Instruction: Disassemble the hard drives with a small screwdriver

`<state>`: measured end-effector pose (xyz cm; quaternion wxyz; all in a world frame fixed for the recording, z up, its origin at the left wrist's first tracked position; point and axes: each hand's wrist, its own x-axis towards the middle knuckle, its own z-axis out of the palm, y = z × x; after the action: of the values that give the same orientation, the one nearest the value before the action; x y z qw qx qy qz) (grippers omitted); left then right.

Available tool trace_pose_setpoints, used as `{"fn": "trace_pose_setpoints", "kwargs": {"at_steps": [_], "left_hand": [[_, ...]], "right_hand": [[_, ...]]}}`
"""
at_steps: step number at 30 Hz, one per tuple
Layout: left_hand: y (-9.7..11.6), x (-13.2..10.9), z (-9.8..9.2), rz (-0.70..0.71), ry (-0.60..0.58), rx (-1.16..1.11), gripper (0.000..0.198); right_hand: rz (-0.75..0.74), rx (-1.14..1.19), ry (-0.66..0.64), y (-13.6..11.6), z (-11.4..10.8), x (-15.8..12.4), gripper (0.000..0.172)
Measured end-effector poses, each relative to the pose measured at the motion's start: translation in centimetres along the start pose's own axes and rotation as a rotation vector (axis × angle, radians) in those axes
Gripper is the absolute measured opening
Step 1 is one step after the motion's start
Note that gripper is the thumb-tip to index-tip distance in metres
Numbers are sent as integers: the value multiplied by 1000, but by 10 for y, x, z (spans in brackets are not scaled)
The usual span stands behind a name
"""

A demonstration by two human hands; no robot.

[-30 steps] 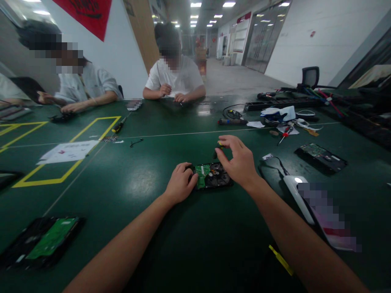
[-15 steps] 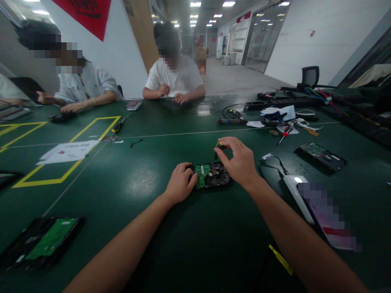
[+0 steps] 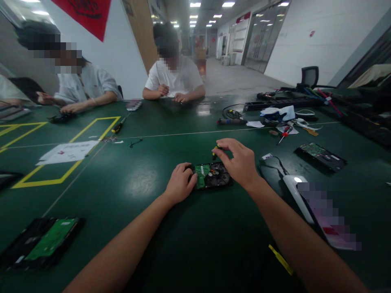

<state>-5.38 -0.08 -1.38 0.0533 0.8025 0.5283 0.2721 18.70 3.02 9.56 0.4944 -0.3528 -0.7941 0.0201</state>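
Note:
A hard drive (image 3: 221, 175) with a green circuit board lies on the green table in front of me. My left hand (image 3: 182, 182) is closed around its left end, fingers at the far edge and thumb near the board. Above the drive, my right hand (image 3: 238, 159) pinches the handle of a small yellow-and-black screwdriver (image 3: 214, 153). The screwdriver stands nearly upright, its tip down by the edge of the circuit board. Whether the tip sits in a screw is too small to tell.
Another hard drive (image 3: 321, 157) lies to the right, and one (image 3: 50, 243) at the near left. A white device (image 3: 296, 195) with a cable is beside my right forearm. A red-handled screwdriver (image 3: 285, 134) and gloves (image 3: 278, 113) lie farther back. Two people sit across the table.
The screwdriver handle has turned slightly between my right fingers, showing more yellow. My left hand and the hard drive have stayed in place.

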Motion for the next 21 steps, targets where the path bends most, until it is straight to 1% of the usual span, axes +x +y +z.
{"fn": "trace_pose_setpoints", "kwargs": {"at_steps": [3, 5, 10, 14, 17, 21], "left_hand": [[0, 0, 0, -1, 1, -11, 26], [0, 0, 0, -4, 1, -10, 27], [2, 0, -2, -4, -6, 2, 28], [3, 0, -3, 0, 5, 1, 27], [3, 0, -3, 1, 5, -6, 27], [2, 0, -3, 3, 2, -13, 27]], "right_hand": [[-26, -28, -42, -1, -1, 0, 12], [-37, -61, -46, -1, 0, 0, 16], [6, -39, 18, 1, 3, -2, 14], [4, -28, -23, 1, 2, -2, 13], [-4, -60, -54, 0, 1, -2, 17], [12, -62, -21, 1, 1, -1, 16]]}}
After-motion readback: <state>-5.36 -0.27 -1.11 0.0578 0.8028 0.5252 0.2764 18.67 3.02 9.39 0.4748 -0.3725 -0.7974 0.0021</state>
